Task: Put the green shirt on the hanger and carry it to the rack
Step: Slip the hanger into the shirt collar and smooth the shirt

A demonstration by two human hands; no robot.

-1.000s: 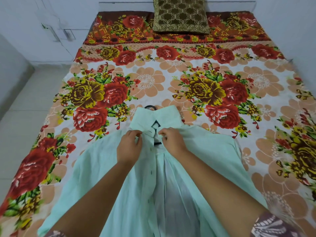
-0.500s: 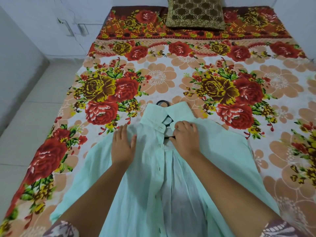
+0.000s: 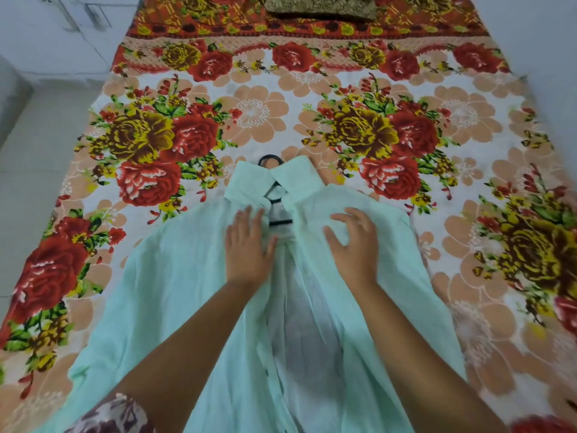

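Both hands have shifted since a moment ago: the right hand (image 3: pixel 354 242) slid off the collar opening out onto the right chest panel, and the left hand (image 3: pixel 248 248) moved in closer to the button placket.

So the green shirt (image 3: pixel 175 295) is lying front-up on the bed, collar pointing away from the person, front unbuttoned and gaping down the middle so you can see the paler inside of the back panel. The hanger (image 3: pixel 274 195) is already inside it, but honestly you only get bits: the black hook loop poking out above the collar, a short dark piece in the neck opening, and a bar just below that. The shoulders of it are totally buried under the fabric.

Left hand is flat, fingers straight and together, palm pressing on the left front panel right beside the opening. Right hand is spread with fingers a bit curled, resting on the cloth, not pinching anything as far as I can see. Neither one is gripping.

The shirt's hem and lower sleeves run off the bottom of the view, so can't say how they lie. A patterned sleeve (image 3: pixel 115 414) peeks in at the bottom left.

Underneath is the floral bedsheet (image 3: pixel 256 114), big red and yellow roses. At the far end a brownish cushion (image 3: pixel 321 7) is mostly cropped by the top edge. Pale floor (image 3: pixel 40 145) on the left.
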